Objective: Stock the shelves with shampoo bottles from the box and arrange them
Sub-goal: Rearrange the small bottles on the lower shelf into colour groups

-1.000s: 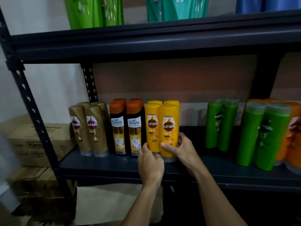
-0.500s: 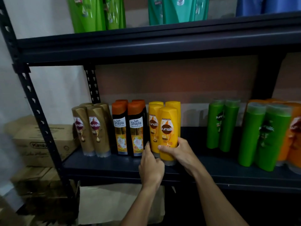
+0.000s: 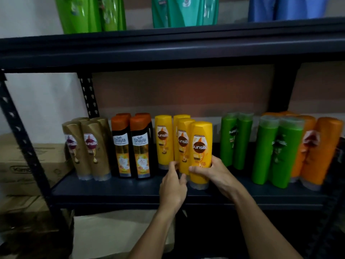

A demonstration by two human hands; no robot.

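As your right hand grips the front yellow bottle | left hand holds the next yellow bottle | seat both square, labels out.

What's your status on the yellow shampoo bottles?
Right hand gripping front yellow plastic bottle, upright on dark metal shelf. Left hand at base of next yellow bottle, grip unclear. Green bottles stand clear.

Up top stand green pouches, teal pouches — and blue pouches.
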